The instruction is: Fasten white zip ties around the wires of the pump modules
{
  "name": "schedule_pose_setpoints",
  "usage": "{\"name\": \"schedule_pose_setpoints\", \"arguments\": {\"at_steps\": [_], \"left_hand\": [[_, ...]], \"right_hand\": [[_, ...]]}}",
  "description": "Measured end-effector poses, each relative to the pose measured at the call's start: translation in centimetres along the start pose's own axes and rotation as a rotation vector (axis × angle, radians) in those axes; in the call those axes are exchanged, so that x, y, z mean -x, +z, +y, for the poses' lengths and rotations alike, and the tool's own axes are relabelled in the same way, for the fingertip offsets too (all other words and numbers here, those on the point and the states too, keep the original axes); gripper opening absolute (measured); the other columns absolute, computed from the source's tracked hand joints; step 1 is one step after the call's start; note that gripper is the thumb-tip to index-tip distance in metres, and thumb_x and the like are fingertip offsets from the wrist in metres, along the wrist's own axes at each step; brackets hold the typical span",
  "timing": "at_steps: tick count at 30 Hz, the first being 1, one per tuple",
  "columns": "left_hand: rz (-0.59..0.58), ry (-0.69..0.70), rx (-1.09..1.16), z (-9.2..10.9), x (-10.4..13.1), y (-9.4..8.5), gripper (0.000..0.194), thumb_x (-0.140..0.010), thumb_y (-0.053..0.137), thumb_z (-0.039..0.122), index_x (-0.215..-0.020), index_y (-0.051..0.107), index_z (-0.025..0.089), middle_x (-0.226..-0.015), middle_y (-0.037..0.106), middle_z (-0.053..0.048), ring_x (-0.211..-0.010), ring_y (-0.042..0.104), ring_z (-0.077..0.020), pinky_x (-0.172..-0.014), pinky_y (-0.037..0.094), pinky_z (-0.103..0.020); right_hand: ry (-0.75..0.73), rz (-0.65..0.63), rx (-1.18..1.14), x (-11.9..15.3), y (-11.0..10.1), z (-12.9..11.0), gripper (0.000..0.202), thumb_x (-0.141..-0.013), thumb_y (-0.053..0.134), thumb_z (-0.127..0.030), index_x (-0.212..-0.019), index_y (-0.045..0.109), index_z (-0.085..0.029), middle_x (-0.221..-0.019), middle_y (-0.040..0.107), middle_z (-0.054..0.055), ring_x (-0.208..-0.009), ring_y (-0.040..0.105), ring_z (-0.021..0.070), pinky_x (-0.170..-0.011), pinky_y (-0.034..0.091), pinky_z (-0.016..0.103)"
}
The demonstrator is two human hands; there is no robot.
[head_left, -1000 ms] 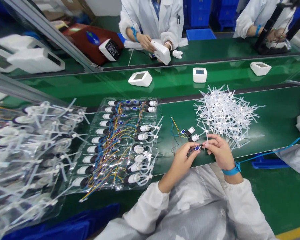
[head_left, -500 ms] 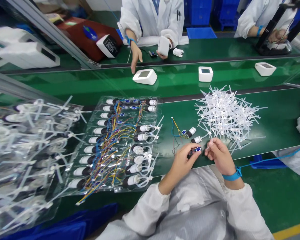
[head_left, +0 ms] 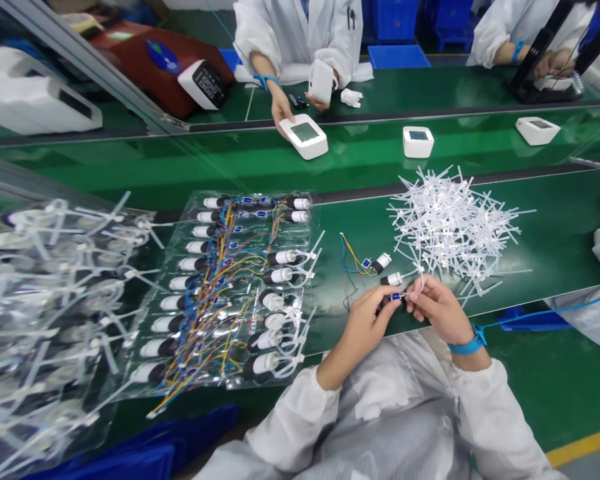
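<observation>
Far left, we've got a clear tray (head_left: 260, 241) of black-and-white cylinders and coloured wires on the green worktop (head_left: 555, 247). Moving right, two loose cylinders (head_left: 381, 263) lie just beyond our left hand (head_left: 365, 320), and here that hand is gripping a small dark part (head_left: 395, 296) with a blue face. Beside it, our right hand (head_left: 440, 308) pinches a white strip (head_left: 422, 280) close to the part, near the pile of white strips (head_left: 455, 223).
</observation>
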State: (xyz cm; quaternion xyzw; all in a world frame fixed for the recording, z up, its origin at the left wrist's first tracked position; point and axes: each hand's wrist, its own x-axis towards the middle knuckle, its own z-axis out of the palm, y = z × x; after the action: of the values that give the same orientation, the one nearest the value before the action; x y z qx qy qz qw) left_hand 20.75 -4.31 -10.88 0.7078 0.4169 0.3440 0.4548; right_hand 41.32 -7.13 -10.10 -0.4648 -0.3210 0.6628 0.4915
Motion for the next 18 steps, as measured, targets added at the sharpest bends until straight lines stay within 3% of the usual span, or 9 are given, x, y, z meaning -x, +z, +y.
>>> {"name": "schedule_pose_setpoints", "arguments": {"at_steps": [5, 18], "left_hand": [[-0.004, 0.020, -0.007, -0.14, 0.04, 0.00, 0.017, -0.113, 0.060, 0.028, -0.123, 0.074, 0.024, -0.118, 0.082, -0.006, -0.106, 0.075, -0.0234, -0.097, 0.056, -0.035], [-0.004, 0.029, -0.034, -0.36, 0.05, 0.08, 0.017, -0.114, 0.060, 0.029, -0.124, 0.074, 0.024, -0.115, 0.082, -0.006, -0.103, 0.076, -0.0237, -0.095, 0.057, -0.036]], "right_hand": [[-0.035, -0.005, -0.053, -0.18, -0.06, 0.03, 0.032, -0.092, 0.094, -0.041, -0.090, 0.067, -0.024, -0.094, 0.073, 0.001, -0.082, 0.072, 0.0173, -0.062, 0.055, 0.025], [-0.073, 0.068, -0.045, -0.30, 0.76, 0.00, 0.038, -0.087, 0.097, -0.038, -0.086, 0.062, -0.025, -0.088, 0.076, 0.001, -0.082, 0.075, 0.0200, -0.064, 0.058, 0.029]]}}
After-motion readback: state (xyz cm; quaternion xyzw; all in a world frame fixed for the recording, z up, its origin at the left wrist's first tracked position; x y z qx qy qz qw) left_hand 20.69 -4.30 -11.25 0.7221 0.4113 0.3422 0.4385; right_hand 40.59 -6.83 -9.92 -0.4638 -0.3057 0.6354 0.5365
